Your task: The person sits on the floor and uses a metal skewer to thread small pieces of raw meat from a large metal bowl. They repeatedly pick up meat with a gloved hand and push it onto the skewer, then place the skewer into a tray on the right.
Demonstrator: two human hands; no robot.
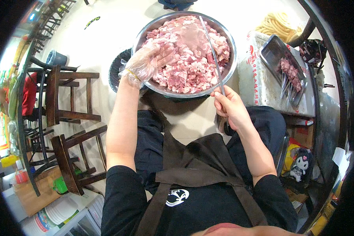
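A large steel basin heaped with chopped raw meat stands in front of me. My left hand, in a clear plastic glove with a yellow band at the wrist, rests palm down on the meat at the basin's left side. Whether its fingers pinch a piece is hidden. Bare, my right hand is at the near right rim, its thumb and fingers closed on a thin metal skewer that points up-left over the meat. A long, thicker metal rod crosses the basin and passes at my right hand.
To the right, a metal tray holding several meat skewers sits on a white foam box. A dark bag-lined bin stands left of the basin. Wooden stools are farther left. A plush toy is low right.
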